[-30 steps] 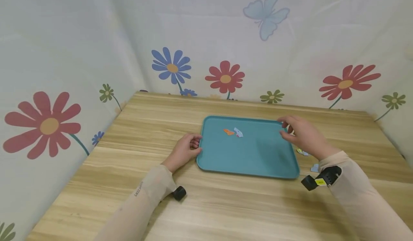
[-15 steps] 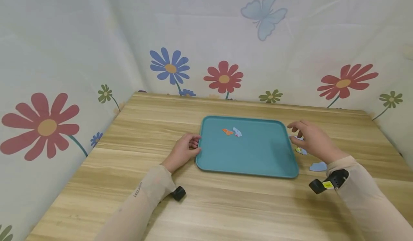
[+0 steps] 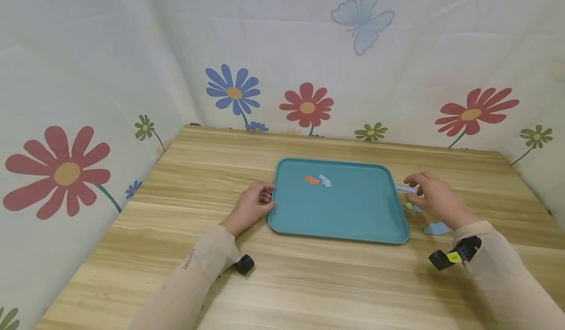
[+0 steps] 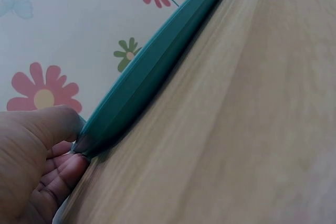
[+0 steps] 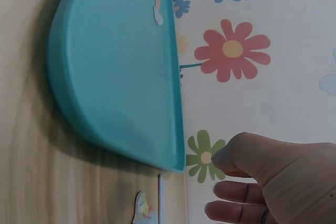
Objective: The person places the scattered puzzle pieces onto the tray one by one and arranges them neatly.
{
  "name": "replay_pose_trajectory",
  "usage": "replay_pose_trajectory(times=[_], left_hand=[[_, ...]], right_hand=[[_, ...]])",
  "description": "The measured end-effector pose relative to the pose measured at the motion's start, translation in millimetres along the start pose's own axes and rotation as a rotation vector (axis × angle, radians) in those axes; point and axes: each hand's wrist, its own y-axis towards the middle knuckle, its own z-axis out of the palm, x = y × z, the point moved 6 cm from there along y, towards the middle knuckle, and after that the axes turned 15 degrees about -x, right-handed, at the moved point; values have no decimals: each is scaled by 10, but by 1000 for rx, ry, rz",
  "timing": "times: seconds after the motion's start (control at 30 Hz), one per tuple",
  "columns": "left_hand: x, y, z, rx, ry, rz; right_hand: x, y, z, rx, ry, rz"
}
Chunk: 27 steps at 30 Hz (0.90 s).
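A teal tray [image 3: 340, 212] lies on the wooden table, with an orange puzzle piece [image 3: 312, 180] and a pale blue puzzle piece [image 3: 325, 181] side by side near its back. At the tray's left rim, my left hand [image 3: 253, 205] pinches the edge; the left wrist view shows thumb [image 4: 63, 121] and fingers on either side of it. My right hand [image 3: 437, 197] hovers right of the tray, fingers loosely bent and thumb apart, nothing between them. Below it are a yellow-and-blue piece [image 3: 412, 207] and a long pale blue piece [image 3: 406, 188], partly hidden by the fingers.
Another blue piece [image 3: 437, 229] lies near the right wrist. The wooden table [image 3: 309, 281] meets a white curtain [image 3: 282, 36] printed with flowers and a butterfly along its back and sides. Each wrist wears a small black camera [image 3: 245, 265].
My right hand has moved right, from over the tray's back right corner to above the loose pieces beside it, uncovering more of them. The left hand stays at the rim.
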Motion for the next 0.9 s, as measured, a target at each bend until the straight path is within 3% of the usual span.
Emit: replay_pose_trajectory(times=[0.27, 0.53, 0.9], left_hand=[[-24, -5, -2, 5, 11, -13], [-13, -8, -3, 4, 15, -15], [-13, -7, 2, -8, 1, 3]], right_hand=[[-154, -59, 101, 75, -12, 56], [-253, -95, 163, 83, 18, 68], [-339, -111, 234, 109, -39, 57]])
